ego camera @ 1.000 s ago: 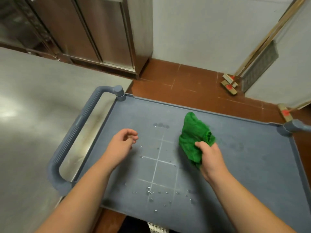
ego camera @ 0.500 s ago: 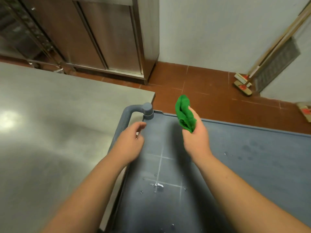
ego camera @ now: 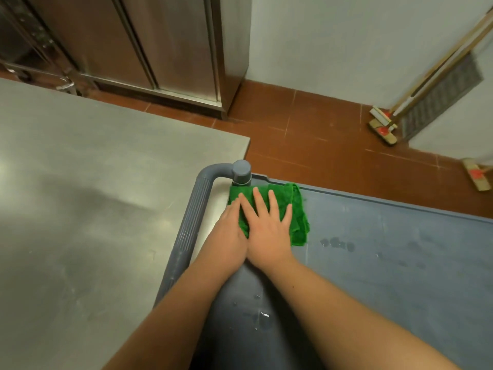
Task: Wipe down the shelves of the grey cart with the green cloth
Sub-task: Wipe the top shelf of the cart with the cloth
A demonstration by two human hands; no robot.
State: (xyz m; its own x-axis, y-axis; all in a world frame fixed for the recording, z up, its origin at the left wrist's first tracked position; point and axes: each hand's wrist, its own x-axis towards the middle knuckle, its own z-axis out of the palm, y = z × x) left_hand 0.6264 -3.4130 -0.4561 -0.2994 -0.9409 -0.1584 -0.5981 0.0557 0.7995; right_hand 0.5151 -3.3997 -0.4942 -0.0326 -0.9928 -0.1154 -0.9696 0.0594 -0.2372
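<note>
Head view, green cloth point(ego camera: 294, 209): we find it folded and lying flat on the top shelf of the grey cart point(ego camera: 400, 263), in the far left corner, touching the base of the round corner post point(ego camera: 241, 172).
Head view, right hand point(ego camera: 268, 225): we record it palm down on the cloth; the fingers point(ego camera: 257, 201) are straight and spread, pressing on the fabric and gripping nothing.
Head view, left hand point(ego camera: 229, 231): we note it flat beside the right hand and touching it, at the cloth's left edge; the fingers are straight, their tips on the cloth beside the right hand, and they hold nothing.
Head view, cart handle point(ego camera: 192, 231): ribbed grey bar, running along the left side of the shelf and curving into the corner post.
Head view, shelf surface: we observe water droplets point(ego camera: 262, 315) near the forearms and damp marks point(ego camera: 337, 243) to the right of the cloth.
Head view, worktop point(ego camera: 93, 209): steel, just beside the cart on the left.
Head view, surroundings: steel cabinet point(ego camera: 160, 49) at the far wall; brooms point(ego camera: 384, 126) leaning against the wall on the red tiled floor point(ego camera: 320, 145).
</note>
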